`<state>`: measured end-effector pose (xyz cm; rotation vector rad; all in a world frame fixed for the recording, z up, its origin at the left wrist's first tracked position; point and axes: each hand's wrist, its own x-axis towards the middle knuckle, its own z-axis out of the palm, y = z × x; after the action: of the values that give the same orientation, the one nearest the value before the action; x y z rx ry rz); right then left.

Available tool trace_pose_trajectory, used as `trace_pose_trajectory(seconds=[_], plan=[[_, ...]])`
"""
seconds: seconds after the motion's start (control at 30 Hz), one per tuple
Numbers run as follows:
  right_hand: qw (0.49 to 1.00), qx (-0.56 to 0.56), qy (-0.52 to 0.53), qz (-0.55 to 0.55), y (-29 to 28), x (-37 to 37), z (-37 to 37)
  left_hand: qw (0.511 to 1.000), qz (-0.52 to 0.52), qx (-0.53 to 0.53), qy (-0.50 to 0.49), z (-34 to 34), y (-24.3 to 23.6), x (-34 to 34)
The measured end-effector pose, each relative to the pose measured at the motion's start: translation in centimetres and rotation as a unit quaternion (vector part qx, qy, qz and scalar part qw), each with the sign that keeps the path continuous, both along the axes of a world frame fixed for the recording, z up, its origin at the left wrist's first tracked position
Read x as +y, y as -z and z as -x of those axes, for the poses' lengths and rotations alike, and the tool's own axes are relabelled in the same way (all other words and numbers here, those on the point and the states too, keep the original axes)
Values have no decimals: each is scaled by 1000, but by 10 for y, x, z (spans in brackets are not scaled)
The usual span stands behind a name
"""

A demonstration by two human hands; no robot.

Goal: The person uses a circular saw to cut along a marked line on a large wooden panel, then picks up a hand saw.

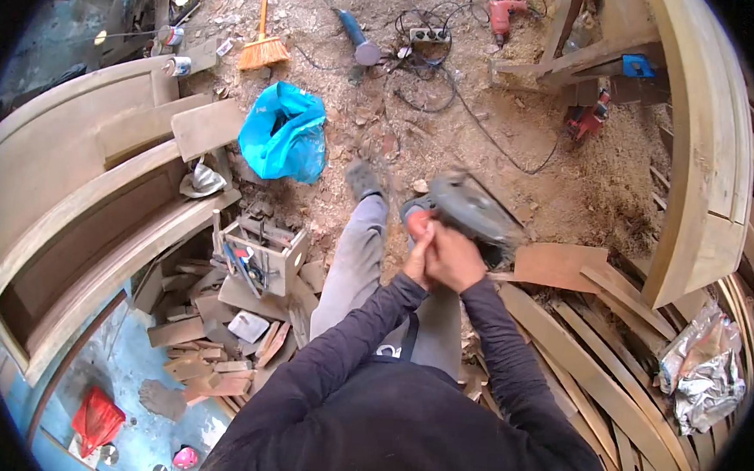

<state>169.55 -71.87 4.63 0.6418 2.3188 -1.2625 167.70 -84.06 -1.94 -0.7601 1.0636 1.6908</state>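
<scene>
In front of my legs I hold a dark circular saw at an angle, its red part rising out of my grip. My left hand is closed on it, pressed against my right hand, which is wrapped round the grip as well. Exactly where the handle runs under my fingers is hidden. The saw hangs close to my right shoe, which it partly covers.
Sawdust and scraps cover the floor, with cords, a blue grinder, red drill, orange broom and blue bag. Wooden tool box and cabinets stand left; panels and planks lie right.
</scene>
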Motion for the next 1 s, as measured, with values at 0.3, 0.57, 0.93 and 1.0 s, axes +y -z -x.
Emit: trace_pose_trajectory(seconds=[0.3,0.57,0.93,1.0], plan=[[967,146,-190,-90,-16,-69,101,980,7,23,-198,137,20,-63],[977,107,179,45,-24,20,140,898,34,-158,-408,234,41,-99],[965,34,260,-21,171,159,216,874,-1,-76,-479,251,82,-113],[984,46,112,-134,219,185,218,870,12,-77,-486,246,86,-88]])
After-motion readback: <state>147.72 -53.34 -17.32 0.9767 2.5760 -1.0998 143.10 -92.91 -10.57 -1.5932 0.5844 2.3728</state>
